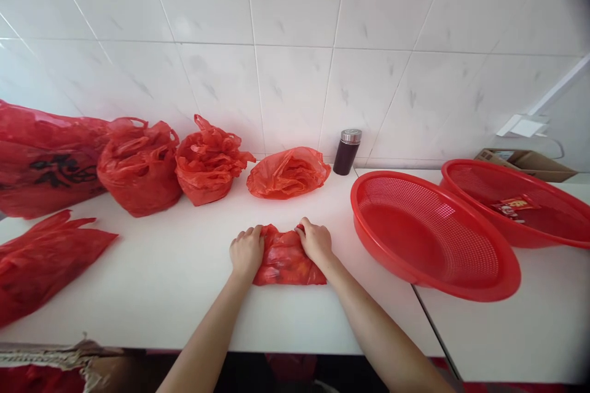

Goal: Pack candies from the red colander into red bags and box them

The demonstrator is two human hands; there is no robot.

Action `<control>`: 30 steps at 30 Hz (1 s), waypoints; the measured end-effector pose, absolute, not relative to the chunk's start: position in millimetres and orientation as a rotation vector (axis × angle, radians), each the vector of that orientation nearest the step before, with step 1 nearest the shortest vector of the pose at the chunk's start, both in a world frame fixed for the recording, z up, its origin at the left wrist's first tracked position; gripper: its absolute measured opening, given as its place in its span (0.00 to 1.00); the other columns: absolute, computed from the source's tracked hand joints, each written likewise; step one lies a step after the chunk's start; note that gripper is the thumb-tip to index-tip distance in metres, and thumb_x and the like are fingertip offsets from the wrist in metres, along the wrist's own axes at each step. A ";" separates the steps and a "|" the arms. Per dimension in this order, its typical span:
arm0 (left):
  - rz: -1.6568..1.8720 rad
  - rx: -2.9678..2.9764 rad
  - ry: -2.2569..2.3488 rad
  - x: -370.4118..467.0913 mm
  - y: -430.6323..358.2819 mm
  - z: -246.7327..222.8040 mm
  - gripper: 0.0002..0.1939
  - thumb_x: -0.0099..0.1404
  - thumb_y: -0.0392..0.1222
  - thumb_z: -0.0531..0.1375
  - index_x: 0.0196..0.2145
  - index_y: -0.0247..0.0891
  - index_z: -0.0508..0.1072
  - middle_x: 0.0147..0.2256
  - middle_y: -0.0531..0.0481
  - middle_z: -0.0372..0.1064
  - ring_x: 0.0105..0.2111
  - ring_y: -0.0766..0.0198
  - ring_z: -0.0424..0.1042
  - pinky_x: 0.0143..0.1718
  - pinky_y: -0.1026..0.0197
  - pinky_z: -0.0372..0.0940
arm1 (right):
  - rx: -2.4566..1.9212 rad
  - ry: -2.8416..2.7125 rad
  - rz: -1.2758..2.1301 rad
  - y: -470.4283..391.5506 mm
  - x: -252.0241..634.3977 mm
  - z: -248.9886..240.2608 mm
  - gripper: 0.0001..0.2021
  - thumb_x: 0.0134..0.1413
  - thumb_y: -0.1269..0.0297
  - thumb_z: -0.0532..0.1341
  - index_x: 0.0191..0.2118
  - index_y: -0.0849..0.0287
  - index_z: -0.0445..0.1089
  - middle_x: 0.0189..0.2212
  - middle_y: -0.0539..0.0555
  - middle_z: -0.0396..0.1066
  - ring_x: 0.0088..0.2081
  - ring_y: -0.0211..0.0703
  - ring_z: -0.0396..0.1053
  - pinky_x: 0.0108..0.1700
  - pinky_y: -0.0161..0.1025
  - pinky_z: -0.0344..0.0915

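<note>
A red plastic bag [288, 261] lies on the white table in front of me, with lumpy contents showing faintly through its thin film. At its upper left corner, my left hand [247, 250] is closed with the plastic gathered in its fingers. My right hand [314, 239] pinches the upper right corner, thumb and fingers pressed together. What exactly is inside the bag cannot be made out. Just behind it sits a loosely crumpled red plastic bag [289, 173], touched by neither hand.
Several full red bags [138, 169] line the left side by the tiled wall. A dark flask [347, 152] with a silver lid stands at the back. To the right are a red colander [428, 233], a second red basin [530, 199] holding small packets, and a cardboard box [530, 164].
</note>
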State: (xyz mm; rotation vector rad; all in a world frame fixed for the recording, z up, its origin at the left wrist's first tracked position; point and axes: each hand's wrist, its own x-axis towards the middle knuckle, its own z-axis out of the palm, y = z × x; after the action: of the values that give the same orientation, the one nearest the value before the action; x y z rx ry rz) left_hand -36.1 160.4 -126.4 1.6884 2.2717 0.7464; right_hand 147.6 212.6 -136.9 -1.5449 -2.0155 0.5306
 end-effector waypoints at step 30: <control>1.614 0.655 1.338 -61.7 88.1 -117.3 0.18 0.57 0.57 0.62 0.28 0.38 0.73 0.33 0.48 0.71 0.43 0.54 0.72 0.51 0.47 0.65 | -1.080 -0.900 1.288 221.4 176.0 -132.9 0.21 0.44 0.46 0.67 0.34 0.54 0.58 0.26 0.46 0.71 0.27 0.38 0.72 0.36 0.39 0.70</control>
State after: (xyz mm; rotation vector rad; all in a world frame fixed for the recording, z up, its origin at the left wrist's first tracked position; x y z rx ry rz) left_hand -61.7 88.1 -117.3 0.6546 1.3379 1.6144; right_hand 176.0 221.4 -132.9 -1.0803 -0.8998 1.2882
